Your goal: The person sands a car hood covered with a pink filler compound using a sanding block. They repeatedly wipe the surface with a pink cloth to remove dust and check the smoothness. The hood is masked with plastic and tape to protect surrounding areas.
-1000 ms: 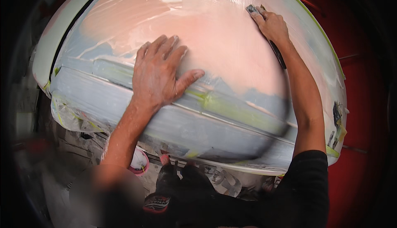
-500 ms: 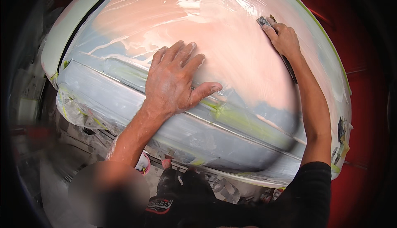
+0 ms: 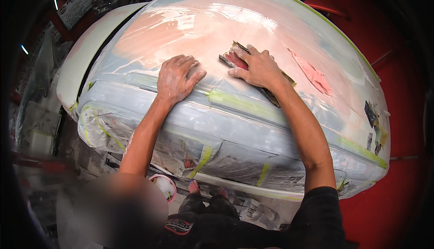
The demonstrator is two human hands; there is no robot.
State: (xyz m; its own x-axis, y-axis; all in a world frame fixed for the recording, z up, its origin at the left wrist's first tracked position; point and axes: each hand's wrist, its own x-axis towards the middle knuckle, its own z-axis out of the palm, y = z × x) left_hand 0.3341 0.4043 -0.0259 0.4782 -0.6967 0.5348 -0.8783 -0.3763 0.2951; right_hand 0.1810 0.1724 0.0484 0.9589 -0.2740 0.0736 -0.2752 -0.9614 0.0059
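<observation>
Red walls close round a car body panel (image 3: 253,127) masked in newspaper and green tape, its crown coated in pink filler. Nearest, by the panel's lower edge, a small tape roll (image 3: 163,186) lies on the floor. Higher up, the left hand (image 3: 177,78) lies spread and flat on the panel just above a taped ridge, holding nothing. Just beside it, the right hand (image 3: 257,68) presses a sanding block (image 3: 235,59) against the filler, fingers laid over it. Farther toward the right edge, a darker pink patch (image 3: 316,75) shows. Pressing the block unevenly could likely gouge the filler or cut through into the grey primer.
</observation>
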